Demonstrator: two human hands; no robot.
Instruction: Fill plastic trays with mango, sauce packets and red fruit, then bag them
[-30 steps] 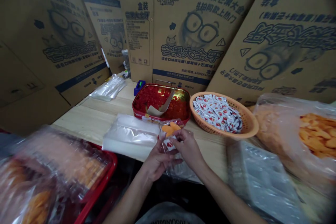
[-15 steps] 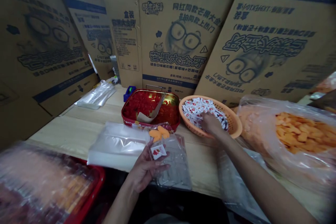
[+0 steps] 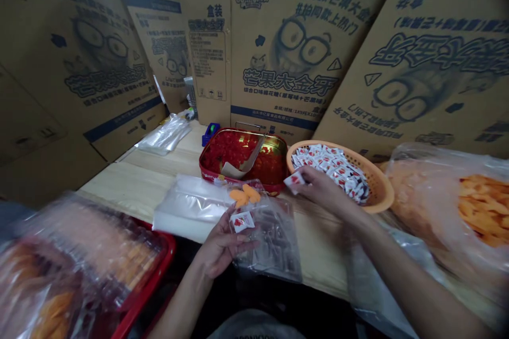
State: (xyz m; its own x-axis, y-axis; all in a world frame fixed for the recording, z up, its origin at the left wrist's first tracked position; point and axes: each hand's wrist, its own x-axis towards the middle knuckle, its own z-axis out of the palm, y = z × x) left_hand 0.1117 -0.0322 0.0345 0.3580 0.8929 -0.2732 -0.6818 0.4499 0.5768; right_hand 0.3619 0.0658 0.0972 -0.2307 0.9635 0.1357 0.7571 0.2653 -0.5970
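Note:
My left hand point(image 3: 220, 246) grips the left side of a clear plastic tray point(image 3: 276, 238) at the table's front edge. Orange candy pieces point(image 3: 244, 195) lie at the tray's far end. A white sachet with a red print point(image 3: 242, 221) lies by my left fingertips, over the tray's left side. Between the thumb and fingers of my right hand point(image 3: 320, 186) is another white sachet point(image 3: 293, 182), just off the left rim of an orange plastic basket point(image 3: 384, 196). Many similar sachets point(image 3: 330, 161) fill that basket.
A red tin point(image 3: 210, 175) of red, wet-looking food with a scoop point(image 3: 252, 161) stands behind the tray. Clear bags point(image 3: 191, 201) lie left of it. A large bag of orange candy point(image 3: 421, 185) is at right, a red crate point(image 3: 169, 246) at left. Cardboard boxes point(image 3: 306, 100) wall the back.
My right hand has come out of the basket toward the left, now with a sachet in its fingers. My left hand keeps its hold on the tray. The view has shifted left.

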